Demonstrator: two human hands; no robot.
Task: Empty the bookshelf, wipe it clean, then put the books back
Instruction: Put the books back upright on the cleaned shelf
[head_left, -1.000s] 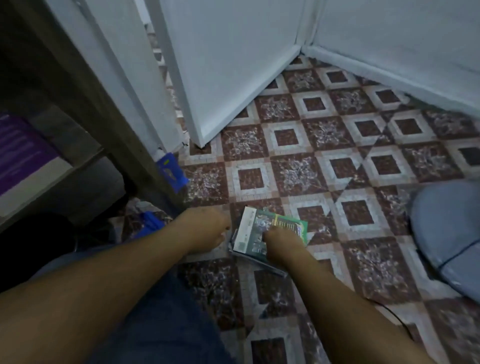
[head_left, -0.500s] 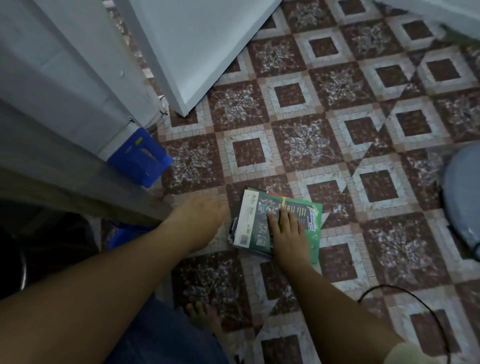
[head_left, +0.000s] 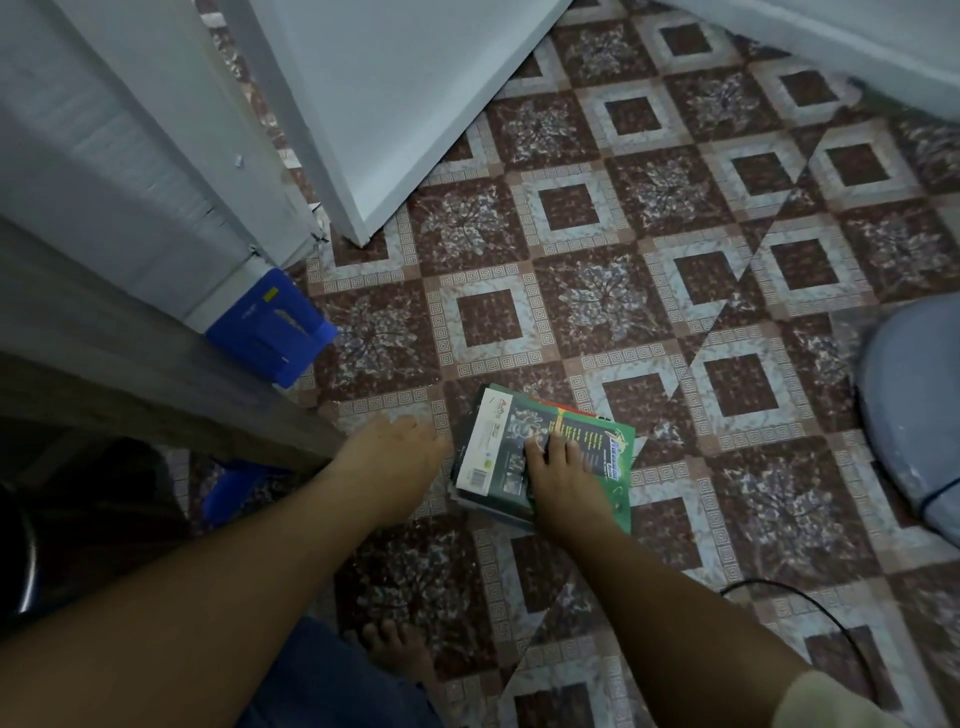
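A small stack of books (head_left: 498, 447) lies on the patterned tile floor, the top one green and black with a white strip on its left. My right hand (head_left: 558, 473) lies flat on the top cover, fingers spread and pointing away from me. My left hand (head_left: 395, 447) rests at the stack's left edge, fingers curled down toward the floor; whether it touches the books is hard to tell. The grey wooden edge of the bookshelf (head_left: 156, 395) runs along the left, its inside dark and hidden.
A blue plastic object (head_left: 270, 325) sits on the floor beside the shelf and the white door frame (head_left: 156, 156). An open white door (head_left: 395, 104) stands behind. A pale blue cushion (head_left: 914, 415) is at the right. A black cable (head_left: 810, 608) and my bare foot (head_left: 395, 649) lie near me.
My view has tilted down and moved closer to the floor. My right hand has flattened on top of the stack, which now lies still on the tiles; my left hand stays beside it.
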